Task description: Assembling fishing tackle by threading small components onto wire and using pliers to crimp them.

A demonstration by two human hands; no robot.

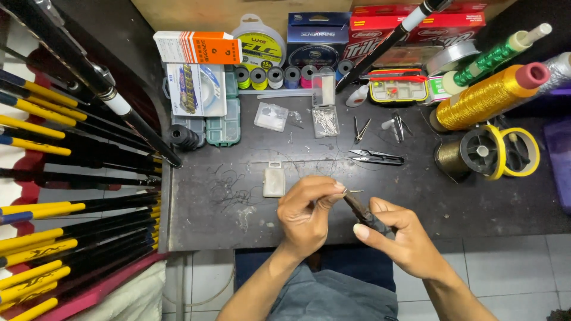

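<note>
My right hand (401, 238) grips a thin dark rod-like tool (364, 214) that slants up to the left. My left hand (306, 211) pinches the upper tip of that dark piece between thumb and fingers, where a short fine pin or wire (355, 191) sticks out to the right. Both hands hover over the front edge of a dark worktable (428, 202). A small clear plastic box (274, 180) lies just left of my left hand. Black thread snips (377, 157) lie on the table beyond my hands.
Yellow-and-black fishing rods (65, 238) are racked at the left. A gold thread spool (488, 95), a green one (496, 56) and a yellow-rimmed reel (499, 151) stand at the right. Line boxes (196, 47), small thread bobbins (279, 76) and tackle cases (398, 86) line the back. Loose thread scraps (229, 187) lie at the left.
</note>
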